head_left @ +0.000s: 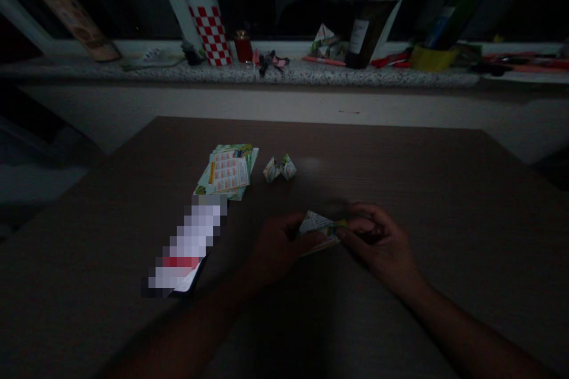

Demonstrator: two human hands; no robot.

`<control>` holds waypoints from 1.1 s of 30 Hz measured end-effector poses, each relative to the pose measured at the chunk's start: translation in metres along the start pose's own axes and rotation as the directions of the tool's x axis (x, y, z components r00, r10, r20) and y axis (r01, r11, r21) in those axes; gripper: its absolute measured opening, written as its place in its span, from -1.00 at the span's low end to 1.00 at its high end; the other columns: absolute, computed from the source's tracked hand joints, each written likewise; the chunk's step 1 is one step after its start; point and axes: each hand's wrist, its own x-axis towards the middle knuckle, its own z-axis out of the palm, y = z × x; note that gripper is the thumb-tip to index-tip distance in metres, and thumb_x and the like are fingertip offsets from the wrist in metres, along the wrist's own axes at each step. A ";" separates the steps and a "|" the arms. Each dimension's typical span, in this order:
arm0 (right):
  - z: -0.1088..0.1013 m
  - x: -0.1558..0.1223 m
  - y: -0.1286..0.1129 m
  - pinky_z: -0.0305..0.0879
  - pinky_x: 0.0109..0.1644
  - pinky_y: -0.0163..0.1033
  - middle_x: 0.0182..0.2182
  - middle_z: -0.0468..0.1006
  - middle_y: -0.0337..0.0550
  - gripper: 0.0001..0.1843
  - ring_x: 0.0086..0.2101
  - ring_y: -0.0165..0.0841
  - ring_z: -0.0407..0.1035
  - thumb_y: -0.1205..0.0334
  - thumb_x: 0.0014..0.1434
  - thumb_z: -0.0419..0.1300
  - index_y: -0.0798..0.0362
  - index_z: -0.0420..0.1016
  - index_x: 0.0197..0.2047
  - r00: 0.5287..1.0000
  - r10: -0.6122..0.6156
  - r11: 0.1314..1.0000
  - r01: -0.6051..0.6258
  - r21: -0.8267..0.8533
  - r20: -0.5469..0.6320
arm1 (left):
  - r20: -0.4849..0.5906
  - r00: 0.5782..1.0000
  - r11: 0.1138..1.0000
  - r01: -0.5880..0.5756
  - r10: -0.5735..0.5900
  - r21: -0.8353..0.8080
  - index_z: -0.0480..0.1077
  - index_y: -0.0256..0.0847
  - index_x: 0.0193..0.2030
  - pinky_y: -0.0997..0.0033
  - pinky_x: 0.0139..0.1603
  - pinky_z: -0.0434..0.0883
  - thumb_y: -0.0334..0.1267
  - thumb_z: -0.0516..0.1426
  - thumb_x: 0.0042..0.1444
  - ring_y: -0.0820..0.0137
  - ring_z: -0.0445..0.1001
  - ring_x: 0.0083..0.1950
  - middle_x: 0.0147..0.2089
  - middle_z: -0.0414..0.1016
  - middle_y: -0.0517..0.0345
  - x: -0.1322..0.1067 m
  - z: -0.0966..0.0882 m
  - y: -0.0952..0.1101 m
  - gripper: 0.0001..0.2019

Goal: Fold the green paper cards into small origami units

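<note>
Between my two hands is a small folded piece of printed paper (317, 226), with a pale triangular flap standing at its top left. My left hand (279, 247) is closed on the paper's left part, thumb across its front. My right hand (383, 244) pinches the right end between thumb and fingers. Beyond my hands stands a small folded paper figure (280, 169) with two pointed halves. To its left lies a loose stack of printed paper sheets (229, 170) with green edges. A phone (189, 249), its screen blurred out, rests left of my left hand.
The brown table (427, 172) ends at a wall below a granite windowsill (293, 74). On the sill stand a red-and-white checkered bottle (211, 29), a small red jar (243, 47), a dark bottle (362, 35) and a green bottle (457, 6). The room is dim.
</note>
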 end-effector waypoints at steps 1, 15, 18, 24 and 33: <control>0.000 0.000 0.001 0.40 -0.33 -0.29 -0.48 0.58 -0.28 -0.69 -0.46 -0.39 0.48 0.26 0.07 0.30 -0.01 0.36 -0.11 0.999 -0.041 0.999 0.041 -0.027 0.006 | 0.003 1.000 1.000 0.005 -0.005 0.014 0.51 -0.27 -0.23 0.50 -0.33 0.34 -0.15 0.23 0.04 0.38 0.48 -0.30 -0.30 0.57 0.16 -0.001 0.001 0.001 -0.77; -0.004 0.004 -0.007 0.47 -0.21 -0.25 -0.27 0.62 -0.07 -0.86 -0.29 -0.31 0.52 0.38 0.12 0.25 0.06 0.60 -0.23 0.934 -0.341 0.895 0.356 -0.270 0.102 | -0.004 1.000 0.998 -0.008 0.008 0.066 0.53 -0.26 -0.25 0.53 -0.39 0.28 -0.17 0.20 0.07 0.41 0.43 -0.35 -0.36 0.55 0.18 -0.002 0.001 0.001 -0.80; -0.002 0.003 -0.006 0.45 -0.25 -0.28 -0.32 0.62 -0.09 -0.89 -0.32 -0.32 0.51 0.36 0.11 0.26 0.06 0.60 -0.26 0.948 -0.298 0.917 0.317 -0.243 0.112 | -0.015 1.000 0.993 -0.022 0.024 0.119 0.53 -0.25 -0.27 0.53 -0.40 0.27 -0.14 0.19 0.08 0.42 0.41 -0.36 -0.38 0.53 0.19 -0.003 0.002 0.001 -0.79; -0.002 0.001 -0.009 0.36 -0.34 -0.33 -0.45 0.58 -0.17 -0.88 -0.43 -0.40 0.46 0.32 0.18 0.19 0.08 0.55 -0.36 0.956 -0.238 0.939 0.272 -0.209 0.174 | 0.001 1.000 0.993 -0.003 0.003 0.116 0.52 -0.25 -0.32 0.54 -0.40 0.27 -0.12 0.21 0.06 0.44 0.40 -0.37 -0.41 0.50 0.22 -0.003 0.003 0.000 -0.78; -0.001 -0.002 -0.009 0.04 -0.61 -0.38 -0.70 0.21 -0.33 -0.60 -0.67 -0.52 0.15 0.16 0.27 0.03 0.09 0.29 -0.59 0.953 -0.129 0.913 0.223 -0.343 0.276 | 0.200 0.977 0.984 0.106 -0.075 -0.146 0.50 -0.28 -0.29 0.52 -0.35 0.32 -0.13 0.27 -0.01 0.43 0.45 -0.34 -0.33 0.54 0.16 0.001 -0.001 -0.005 -0.76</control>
